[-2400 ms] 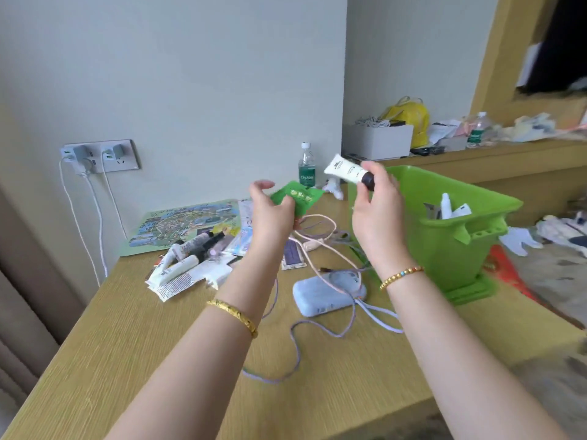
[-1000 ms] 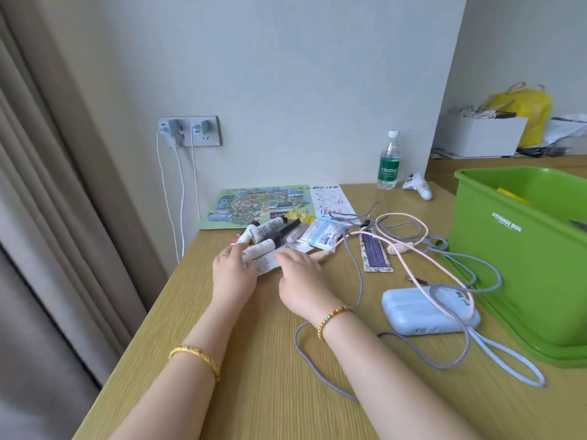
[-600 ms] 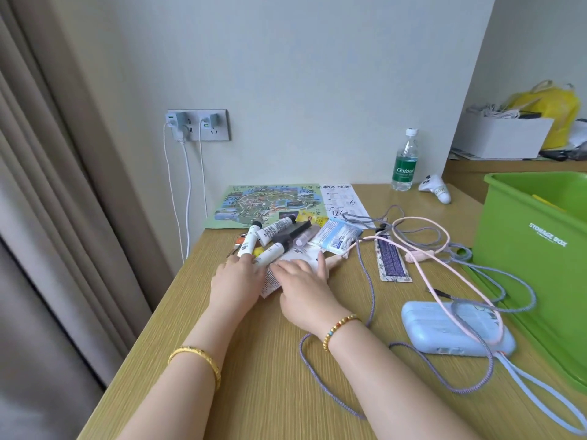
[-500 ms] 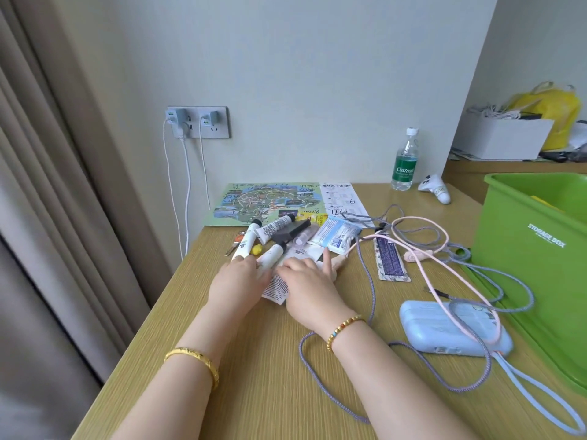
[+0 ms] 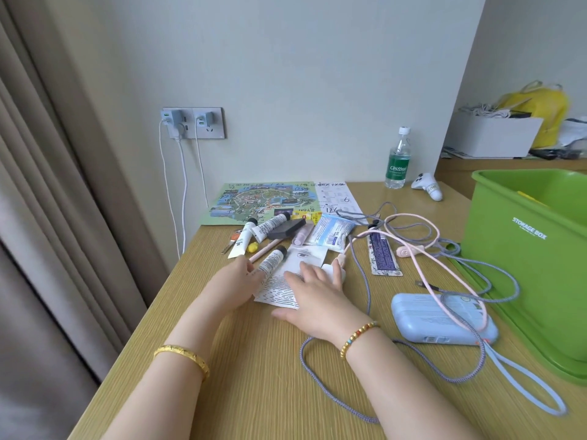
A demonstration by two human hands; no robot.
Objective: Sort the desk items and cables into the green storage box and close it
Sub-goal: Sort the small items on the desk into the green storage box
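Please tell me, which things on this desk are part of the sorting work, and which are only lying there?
Part of the job: green storage box, white tubes, printed leaflet, pink cable, grey cable, blue case.

Probably only lying there: water bottle, wall chargers, white box, yellow bag.

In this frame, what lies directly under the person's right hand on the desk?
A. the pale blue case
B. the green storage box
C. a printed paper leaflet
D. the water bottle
C: the right hand rests flat on the printed paper leaflet, while the pale blue case, the water bottle and the green storage box sit apart to its right.
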